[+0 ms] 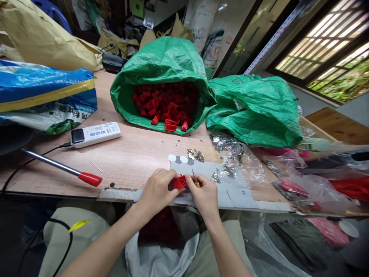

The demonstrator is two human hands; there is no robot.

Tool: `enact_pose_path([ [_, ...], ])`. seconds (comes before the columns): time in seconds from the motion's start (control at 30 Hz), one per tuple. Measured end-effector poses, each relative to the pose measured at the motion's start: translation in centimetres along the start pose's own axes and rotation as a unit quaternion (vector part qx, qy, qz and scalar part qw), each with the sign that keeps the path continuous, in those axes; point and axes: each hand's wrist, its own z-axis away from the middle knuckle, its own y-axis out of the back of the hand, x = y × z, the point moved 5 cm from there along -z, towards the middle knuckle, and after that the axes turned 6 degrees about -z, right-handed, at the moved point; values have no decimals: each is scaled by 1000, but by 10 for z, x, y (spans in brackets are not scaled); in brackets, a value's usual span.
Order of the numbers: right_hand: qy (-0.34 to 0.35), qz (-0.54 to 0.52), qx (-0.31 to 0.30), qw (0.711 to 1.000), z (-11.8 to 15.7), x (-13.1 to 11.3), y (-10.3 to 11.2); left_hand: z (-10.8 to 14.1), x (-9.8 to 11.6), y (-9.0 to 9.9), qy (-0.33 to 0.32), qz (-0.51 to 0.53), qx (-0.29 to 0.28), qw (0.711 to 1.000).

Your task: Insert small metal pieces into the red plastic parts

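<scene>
My left hand [158, 187] is closed on a small red plastic part [179, 182] over the near edge of the table. Close beside it, my right hand [205, 194] grips a pointed tool with a yellow handle [197, 184], its thin metal tip aimed up and away. The right thumb and fingertips come close to the red part; whether they touch it I cannot tell. Under both hands lies a grey sheet [201, 169]. Small metal pieces [196, 154] are heaped just beyond, and more metal pieces [215, 177] sit on the sheet to the right.
A green sack [170, 57] lies open with many red parts [170, 102] inside; another green sack [253, 107] is right of it. A power bank [96, 134] and a red-handled lever [90, 179] are at left. An open white bag [164, 257] sits between my legs.
</scene>
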Motion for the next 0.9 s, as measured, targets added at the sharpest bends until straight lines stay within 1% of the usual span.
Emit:
enact_pose_path([
  [0.13,23,32,1,999,2,-2,-1,0,1,0,-7,-6,8,1000],
  [0.27,18,34,7,999,2,-2,0,0,2,1,-8,-9,3,1000],
  [0.37,9,49,-11,999,-2,-2,0,0,3,2,-20,-12,0,1000],
  [0.43,1,42,-45,998,-7,-2,0,0,3,2,-29,-13,0,999],
  [0.5,-24,-2,-105,994,-13,0,1,0,3,1,-36,-9,-2,999],
  [0.53,-51,-33,-142,988,-15,1,1,0,3,1,-38,-5,-4,999],
  [0.57,-86,-62,-180,978,-15,3,1,0,3,1,-39,1,-5,999],
  [0.63,-159,-103,-252,949,-14,7,3,0,3,1,-42,15,-2,999],
  [0.67,-184,-118,-278,935,-12,9,4,0,3,1,-43,23,-2,999],
  [0.73,-192,-149,-299,923,-11,9,9,0,3,1,-44,41,-4,998],
  [0.83,-162,-176,-286,928,-11,12,19,-1,3,0,-50,57,-21,997],
  [0.9,-153,-155,-291,932,-10,15,24,-1,4,0,-58,60,-35,996],
])
